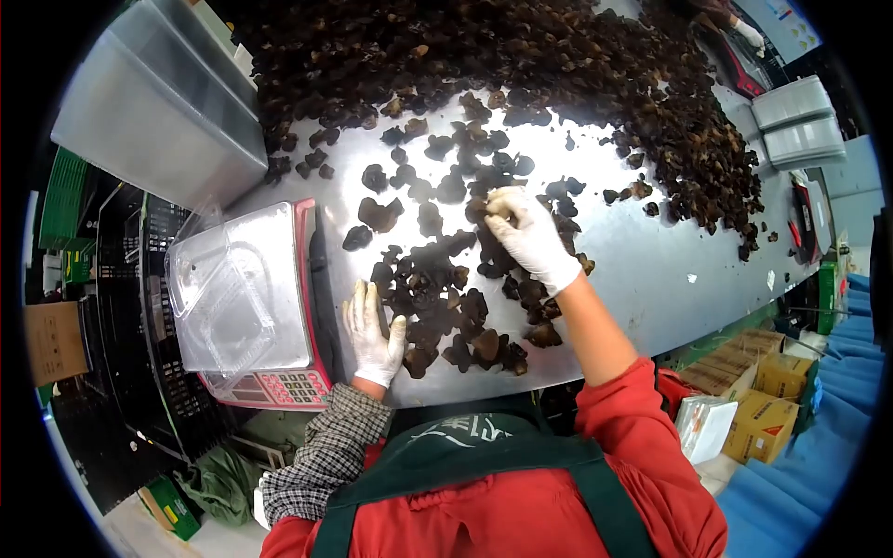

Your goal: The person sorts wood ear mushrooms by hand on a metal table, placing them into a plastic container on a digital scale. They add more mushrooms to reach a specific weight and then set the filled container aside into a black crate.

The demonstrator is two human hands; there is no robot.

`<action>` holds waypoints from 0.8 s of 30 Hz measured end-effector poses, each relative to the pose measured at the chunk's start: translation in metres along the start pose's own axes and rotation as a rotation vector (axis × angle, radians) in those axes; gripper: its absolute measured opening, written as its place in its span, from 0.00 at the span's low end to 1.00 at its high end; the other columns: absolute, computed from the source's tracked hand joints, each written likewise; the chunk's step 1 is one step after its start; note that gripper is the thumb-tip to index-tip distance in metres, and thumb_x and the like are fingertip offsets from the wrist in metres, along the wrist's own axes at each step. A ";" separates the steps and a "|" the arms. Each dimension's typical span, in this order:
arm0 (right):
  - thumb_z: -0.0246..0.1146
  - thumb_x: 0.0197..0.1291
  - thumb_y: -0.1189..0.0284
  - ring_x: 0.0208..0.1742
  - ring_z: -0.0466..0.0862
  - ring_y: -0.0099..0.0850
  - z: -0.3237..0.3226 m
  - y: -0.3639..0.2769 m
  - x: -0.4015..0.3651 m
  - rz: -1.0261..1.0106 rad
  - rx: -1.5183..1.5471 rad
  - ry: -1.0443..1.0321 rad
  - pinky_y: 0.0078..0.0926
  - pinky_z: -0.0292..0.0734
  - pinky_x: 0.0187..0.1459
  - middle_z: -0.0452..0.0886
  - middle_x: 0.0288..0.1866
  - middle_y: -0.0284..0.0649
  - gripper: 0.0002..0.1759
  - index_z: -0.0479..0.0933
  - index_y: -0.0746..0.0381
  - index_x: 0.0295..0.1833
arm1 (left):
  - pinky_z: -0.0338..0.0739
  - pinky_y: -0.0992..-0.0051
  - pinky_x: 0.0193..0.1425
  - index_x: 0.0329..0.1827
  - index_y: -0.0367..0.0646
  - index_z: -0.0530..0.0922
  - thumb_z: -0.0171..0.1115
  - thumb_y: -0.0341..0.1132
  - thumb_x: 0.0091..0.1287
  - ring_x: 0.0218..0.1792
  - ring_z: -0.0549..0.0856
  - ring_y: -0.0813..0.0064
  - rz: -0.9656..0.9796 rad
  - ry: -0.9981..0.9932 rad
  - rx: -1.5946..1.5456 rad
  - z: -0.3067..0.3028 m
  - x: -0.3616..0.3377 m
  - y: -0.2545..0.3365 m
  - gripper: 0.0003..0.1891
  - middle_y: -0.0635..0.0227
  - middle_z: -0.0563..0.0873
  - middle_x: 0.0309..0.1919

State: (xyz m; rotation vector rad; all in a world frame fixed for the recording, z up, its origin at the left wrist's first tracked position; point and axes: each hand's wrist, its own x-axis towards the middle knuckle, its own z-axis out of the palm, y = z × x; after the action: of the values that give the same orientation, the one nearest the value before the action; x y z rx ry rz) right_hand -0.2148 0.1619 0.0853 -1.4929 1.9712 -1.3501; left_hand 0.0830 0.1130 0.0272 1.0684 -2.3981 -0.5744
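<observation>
Dark brown wood ear mushrooms point(423, 288) lie scattered in a loose patch on the metal table point(642, 298) before me. My left hand point(374, 342), in a white glove, rests at the near left edge of this patch with its fingers stretched out and nothing in them. Over the middle of the patch, my right hand point(530, 240), gloved too, has its thumb and fingers pinched together at a brown wood ear mushroom point(476, 208). That piece is partly hidden by the fingertips.
A large heap of mushrooms point(484, 56) covers the table's far side. A red-rimmed scale point(246, 307) bearing clear plastic trays point(223, 316) stands left, before stacked plastic containers point(163, 112). More containers point(800, 121) and another person's gloved hand point(750, 35) are far right. Cardboard boxes point(758, 423) sit below.
</observation>
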 end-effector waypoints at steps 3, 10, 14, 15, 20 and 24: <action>0.62 0.60 0.77 0.37 0.76 0.19 -0.039 -0.022 -0.020 0.462 0.359 -0.035 0.19 0.73 0.40 0.76 0.36 0.32 0.04 0.75 0.62 0.40 | 0.47 0.49 0.74 0.71 0.37 0.60 0.53 0.55 0.68 0.71 0.61 0.50 -0.001 0.001 0.010 0.001 0.000 0.001 0.36 0.45 0.63 0.69; 0.62 0.55 0.78 0.27 0.72 0.17 -0.156 -0.039 -0.159 0.671 0.096 0.013 0.17 0.68 0.30 0.75 0.27 0.29 0.03 0.74 0.64 0.35 | 0.46 0.50 0.75 0.71 0.35 0.61 0.53 0.52 0.69 0.72 0.61 0.51 -0.006 -0.018 -0.009 -0.002 0.000 0.000 0.35 0.47 0.63 0.70; 0.63 0.55 0.74 0.24 0.73 0.23 -0.208 -0.034 -0.281 1.018 -0.048 0.070 0.22 0.68 0.28 0.76 0.23 0.32 0.05 0.76 0.64 0.33 | 0.52 0.53 0.74 0.68 0.34 0.64 0.60 0.42 0.65 0.70 0.64 0.51 -0.004 0.098 -0.108 -0.008 0.010 0.007 0.31 0.48 0.66 0.69; 0.65 0.53 0.70 0.27 0.80 0.36 -0.220 -0.021 -0.321 1.005 -0.410 -0.052 0.30 0.75 0.33 0.80 0.24 0.39 0.10 0.79 0.66 0.36 | 0.55 0.54 0.73 0.67 0.33 0.65 0.62 0.39 0.64 0.69 0.65 0.51 0.040 0.170 -0.110 -0.015 0.025 0.023 0.31 0.48 0.67 0.68; 0.69 0.53 0.67 0.45 0.82 0.41 -0.210 -0.026 -0.347 0.948 -0.683 0.176 0.33 0.76 0.50 0.80 0.51 0.49 0.28 0.74 0.65 0.59 | 0.73 0.64 0.59 0.54 0.37 0.78 0.67 0.36 0.58 0.52 0.79 0.56 0.052 0.068 -0.183 0.002 0.120 0.070 0.21 0.55 0.82 0.50; 0.67 0.56 0.69 0.33 0.77 0.32 -0.187 -0.018 -0.316 0.747 -0.474 0.112 0.27 0.76 0.41 0.81 0.45 0.45 0.23 0.76 0.65 0.57 | 0.78 0.71 0.50 0.51 0.35 0.80 0.66 0.35 0.59 0.39 0.85 0.63 -0.128 -0.196 -0.028 0.041 0.166 0.045 0.19 0.58 0.86 0.37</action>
State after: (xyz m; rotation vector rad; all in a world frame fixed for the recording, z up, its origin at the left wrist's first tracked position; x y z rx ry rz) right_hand -0.2124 0.5288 0.1077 -0.6684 2.6555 -0.6818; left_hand -0.0651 0.0212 0.0563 1.2104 -2.4907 -0.7880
